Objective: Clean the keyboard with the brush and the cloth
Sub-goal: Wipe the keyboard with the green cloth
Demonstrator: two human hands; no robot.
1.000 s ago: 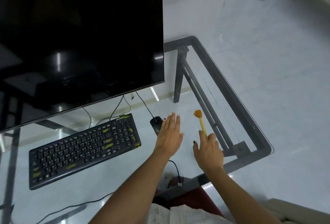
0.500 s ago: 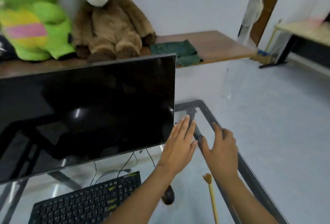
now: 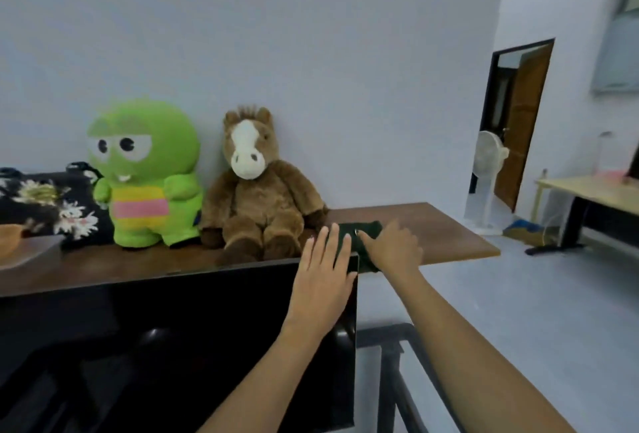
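Note:
A folded dark green cloth [image 3: 368, 228] lies on the wooden shelf [image 3: 449, 228] behind the monitor, just right of the brown plush horse. My right hand [image 3: 394, 247] rests on top of the cloth, thumb spread to the left, and covers most of it. To its left, my left hand [image 3: 326, 273] hovers with straight fingers over the monitor's top right corner, fingertips at the cloth's left edge. The keyboard and the brush are out of view.
The black monitor [image 3: 173, 329] fills the lower left. A brown plush horse [image 3: 256, 197], a green plush toy [image 3: 145, 177] and a floral bag [image 3: 45, 204] sit on the shelf. The glass table's metal frame [image 3: 390, 346] shows below right. A fan [image 3: 489, 163] stands by the door.
My view has tilted up from the glass table to the shelf. Both hands rose from beside the brush and mouse, and my right hand has landed on the green cloth.

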